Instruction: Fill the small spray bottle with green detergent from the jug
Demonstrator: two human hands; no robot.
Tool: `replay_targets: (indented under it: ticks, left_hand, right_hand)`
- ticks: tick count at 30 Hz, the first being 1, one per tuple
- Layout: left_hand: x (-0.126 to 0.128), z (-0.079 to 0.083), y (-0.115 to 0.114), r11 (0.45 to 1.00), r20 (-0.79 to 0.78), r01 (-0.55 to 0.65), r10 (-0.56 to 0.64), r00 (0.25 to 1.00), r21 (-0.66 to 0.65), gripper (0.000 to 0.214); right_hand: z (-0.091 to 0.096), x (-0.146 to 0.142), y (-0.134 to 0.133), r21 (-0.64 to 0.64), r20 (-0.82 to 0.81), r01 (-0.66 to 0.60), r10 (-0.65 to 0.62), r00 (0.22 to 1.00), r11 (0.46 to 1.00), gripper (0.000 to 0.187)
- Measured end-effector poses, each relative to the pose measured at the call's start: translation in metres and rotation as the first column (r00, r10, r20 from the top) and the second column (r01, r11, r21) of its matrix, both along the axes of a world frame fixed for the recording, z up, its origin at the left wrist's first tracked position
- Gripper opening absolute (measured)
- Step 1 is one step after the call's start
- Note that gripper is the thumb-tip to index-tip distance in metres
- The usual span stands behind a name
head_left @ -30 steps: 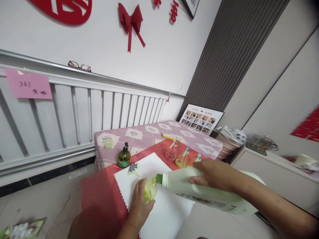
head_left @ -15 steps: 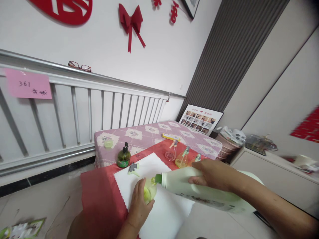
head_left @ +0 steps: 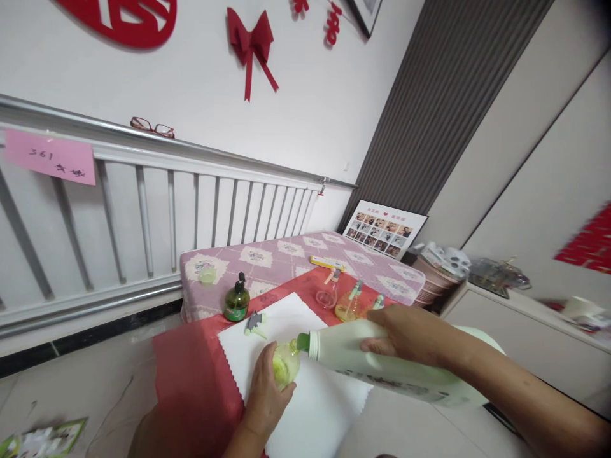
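Observation:
My left hand [head_left: 268,388] is wrapped round a small clear yellow-green bottle [head_left: 287,364], tilted over the white mat [head_left: 310,413]. With my right hand [head_left: 401,334] I grip the handle of a large pale green jug [head_left: 348,356], tipped nearly level. The jug's green spout [head_left: 303,342] meets the mouth of the small bottle. Whether liquid is flowing between them is too small to tell. A grey and green spray head [head_left: 255,323] lies on the mat beyond my left hand. Behind it stands a dark green pump bottle [head_left: 237,299].
Clear spray bottles [head_left: 349,305] stand on the red cloth [head_left: 191,375] behind the jug. A yellow and white box [head_left: 327,263] lies on the patterned tablecloth [head_left: 286,251]. A radiator [head_left: 157,210] runs along the wall at left, and a white cabinet [head_left: 520,337] stands at right.
The liquid in the small bottle looks slightly higher. Both hands and the jug stay almost where they were. The pink note on the radiator has swung a little to the left.

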State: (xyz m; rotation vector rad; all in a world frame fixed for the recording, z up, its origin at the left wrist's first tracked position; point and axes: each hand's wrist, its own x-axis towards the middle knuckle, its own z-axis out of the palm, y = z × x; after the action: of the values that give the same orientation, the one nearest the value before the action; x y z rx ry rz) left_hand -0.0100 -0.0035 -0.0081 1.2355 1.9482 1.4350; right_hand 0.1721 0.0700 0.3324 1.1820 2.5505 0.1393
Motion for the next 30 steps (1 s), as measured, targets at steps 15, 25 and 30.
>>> replay_targets:
  ticks: [15,25,30]
  left_hand:
    - [0.0004,-0.0017,-0.0006,0.999,0.011,0.007,-0.008,1.0,0.031,0.09]
    - [0.0006,-0.0002,-0.0011,1.0,0.01,0.001,-0.001,1.0,0.017,0.089]
    - [0.0003,0.0016,-0.0018,1.0,-0.006,-0.002,0.002,1.0,0.011,0.089]
  right_hand:
    - [-0.001,0.0003,-0.0012,0.022,0.001,-0.014,0.014,1.0,1.0,0.034]
    - [-0.0038,0.0016,0.0014,0.029,-0.008,-0.012,0.012,1.0,1.0,0.035]
    - [-0.0013,0.0011,-0.0021,0.027,-0.005,-0.013,0.013,1.0,1.0,0.033]
